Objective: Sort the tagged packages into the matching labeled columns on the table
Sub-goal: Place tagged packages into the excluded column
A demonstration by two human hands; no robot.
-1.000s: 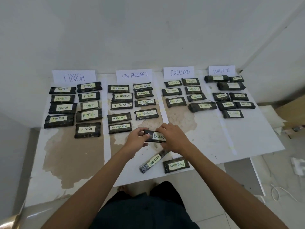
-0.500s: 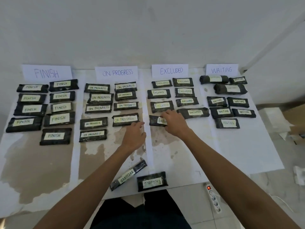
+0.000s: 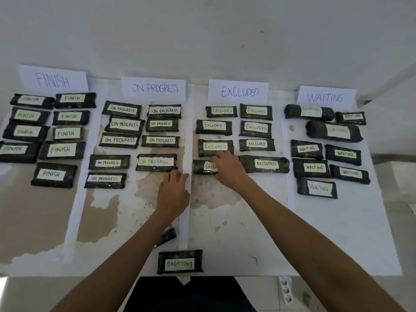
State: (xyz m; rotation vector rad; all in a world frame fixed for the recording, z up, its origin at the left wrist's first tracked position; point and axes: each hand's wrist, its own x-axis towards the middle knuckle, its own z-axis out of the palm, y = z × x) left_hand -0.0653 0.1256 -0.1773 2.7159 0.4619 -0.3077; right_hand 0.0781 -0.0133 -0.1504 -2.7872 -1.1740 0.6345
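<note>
A dark wrapped package tagged EXCLUDED (image 3: 203, 166) lies in the column under the EXCLUDED sign (image 3: 238, 92), at the bottom of its left row. My right hand (image 3: 227, 170) covers the package's right end and grips it. My left hand (image 3: 173, 192) rests flat on the table beside the white divider strip (image 3: 185, 210), with nothing in it. Another EXCLUDED package (image 3: 180, 262) sits upside down at the table's near edge. A third dark package (image 3: 167, 236) is mostly hidden under my left forearm.
Several tagged packages fill the columns under the FINISH sign (image 3: 53, 79), the ON PROGRESS sign (image 3: 154, 87) and the WAITING sign (image 3: 325, 97). A white power strip (image 3: 284, 289) lies on the floor below the table's near edge, and the wall stands right behind the signs.
Both hands carried the EXCLUDED package from the table's middle up into the EXCLUDED column. My left hand let go of it and drew back beside the divider strip.
</note>
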